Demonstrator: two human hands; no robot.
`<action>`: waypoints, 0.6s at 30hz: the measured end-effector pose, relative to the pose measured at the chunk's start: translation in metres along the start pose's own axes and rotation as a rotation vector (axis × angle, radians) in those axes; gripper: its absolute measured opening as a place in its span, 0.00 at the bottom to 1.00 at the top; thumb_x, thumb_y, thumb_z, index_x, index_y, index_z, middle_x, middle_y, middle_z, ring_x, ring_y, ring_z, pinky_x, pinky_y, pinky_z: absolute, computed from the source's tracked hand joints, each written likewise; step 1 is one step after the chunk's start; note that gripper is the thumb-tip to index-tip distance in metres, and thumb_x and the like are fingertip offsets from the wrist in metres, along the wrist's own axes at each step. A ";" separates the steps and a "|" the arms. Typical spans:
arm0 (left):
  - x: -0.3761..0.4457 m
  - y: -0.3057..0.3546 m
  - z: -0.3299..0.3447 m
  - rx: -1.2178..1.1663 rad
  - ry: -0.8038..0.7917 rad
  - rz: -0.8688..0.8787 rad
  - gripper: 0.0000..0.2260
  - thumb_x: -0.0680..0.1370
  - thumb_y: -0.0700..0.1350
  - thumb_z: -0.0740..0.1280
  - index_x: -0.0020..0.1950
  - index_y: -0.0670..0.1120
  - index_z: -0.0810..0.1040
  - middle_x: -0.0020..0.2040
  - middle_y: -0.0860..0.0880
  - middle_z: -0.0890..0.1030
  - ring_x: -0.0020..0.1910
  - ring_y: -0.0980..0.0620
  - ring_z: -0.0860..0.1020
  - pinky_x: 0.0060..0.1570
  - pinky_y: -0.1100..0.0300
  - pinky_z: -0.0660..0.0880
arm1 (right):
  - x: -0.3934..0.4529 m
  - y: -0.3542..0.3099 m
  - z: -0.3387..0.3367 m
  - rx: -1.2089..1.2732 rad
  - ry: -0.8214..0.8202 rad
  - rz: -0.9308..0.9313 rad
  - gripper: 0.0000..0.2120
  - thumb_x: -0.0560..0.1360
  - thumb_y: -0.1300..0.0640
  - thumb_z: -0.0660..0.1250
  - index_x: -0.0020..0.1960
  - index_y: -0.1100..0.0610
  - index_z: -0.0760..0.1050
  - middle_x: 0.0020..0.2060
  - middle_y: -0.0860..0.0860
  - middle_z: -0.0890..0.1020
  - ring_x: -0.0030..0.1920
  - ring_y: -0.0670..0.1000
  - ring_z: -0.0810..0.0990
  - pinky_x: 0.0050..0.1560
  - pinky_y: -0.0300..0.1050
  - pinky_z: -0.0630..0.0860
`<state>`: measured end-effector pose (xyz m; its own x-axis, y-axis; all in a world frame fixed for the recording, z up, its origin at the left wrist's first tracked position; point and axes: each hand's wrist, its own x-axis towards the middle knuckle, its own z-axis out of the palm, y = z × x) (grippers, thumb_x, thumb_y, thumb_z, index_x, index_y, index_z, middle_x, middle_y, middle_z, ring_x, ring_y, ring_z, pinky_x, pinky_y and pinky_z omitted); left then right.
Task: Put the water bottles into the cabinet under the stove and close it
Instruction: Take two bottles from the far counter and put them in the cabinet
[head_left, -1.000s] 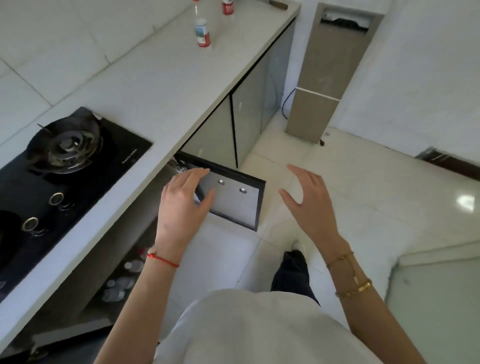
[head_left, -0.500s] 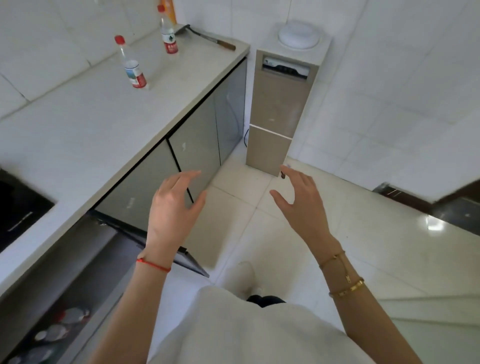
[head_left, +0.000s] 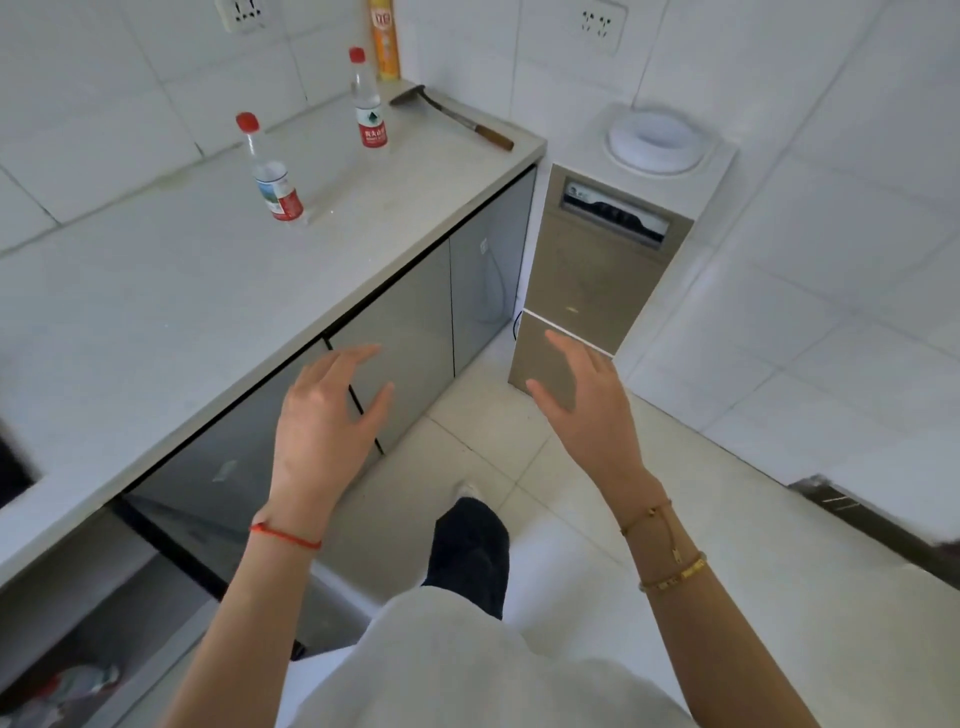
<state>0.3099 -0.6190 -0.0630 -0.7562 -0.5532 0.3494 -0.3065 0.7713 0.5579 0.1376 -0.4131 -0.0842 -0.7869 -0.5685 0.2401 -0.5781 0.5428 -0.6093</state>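
Two clear water bottles with red caps stand on the white counter (head_left: 156, 322): the nearer bottle (head_left: 270, 174) toward the wall, the farther bottle (head_left: 368, 104) beyond it. My left hand (head_left: 324, 426) hovers in front of the grey cabinet doors, fingers spread, holding nothing. My right hand (head_left: 584, 405) is raised over the floor, also spread and empty. The cabinet under the stove (head_left: 67, 623) stands open at lower left, its door (head_left: 171, 540) swung out behind my left forearm. Bottles (head_left: 78, 680) lie blurred inside it.
A spatula (head_left: 452, 117) with a wooden handle and an orange-yellow can (head_left: 385, 39) sit at the counter's far end. A beige water dispenser (head_left: 592, 280) stands against the wall past the counter. The stove's black edge (head_left: 13, 473) shows at far left. My leg (head_left: 470, 551) is on the tiled floor.
The view has swung right and up, away from the stove toward the counter's far end. My left hand came off the open cabinet door; both hands stay spread and empty.
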 end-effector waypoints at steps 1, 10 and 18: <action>0.016 -0.005 0.005 0.001 0.006 -0.017 0.17 0.76 0.43 0.71 0.64 0.43 0.77 0.60 0.46 0.80 0.60 0.47 0.77 0.60 0.55 0.74 | 0.020 0.004 0.004 0.004 -0.004 -0.012 0.25 0.77 0.51 0.68 0.72 0.54 0.67 0.67 0.48 0.75 0.68 0.48 0.69 0.69 0.44 0.67; 0.184 -0.051 0.030 0.032 0.172 -0.161 0.16 0.75 0.42 0.71 0.63 0.45 0.78 0.60 0.49 0.81 0.61 0.47 0.77 0.59 0.61 0.69 | 0.238 0.003 0.044 0.052 -0.057 -0.140 0.25 0.77 0.50 0.68 0.72 0.55 0.68 0.64 0.52 0.76 0.66 0.52 0.71 0.65 0.46 0.69; 0.293 -0.087 0.031 0.101 0.225 -0.256 0.17 0.75 0.43 0.71 0.63 0.46 0.78 0.60 0.49 0.81 0.60 0.47 0.77 0.58 0.62 0.68 | 0.381 -0.018 0.090 0.048 -0.145 -0.247 0.25 0.78 0.48 0.65 0.73 0.53 0.65 0.68 0.51 0.73 0.68 0.52 0.69 0.67 0.45 0.67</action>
<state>0.0972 -0.8384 -0.0325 -0.5047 -0.7797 0.3707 -0.5341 0.6193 0.5755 -0.1326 -0.6950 -0.0501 -0.5827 -0.7641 0.2767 -0.7345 0.3495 -0.5817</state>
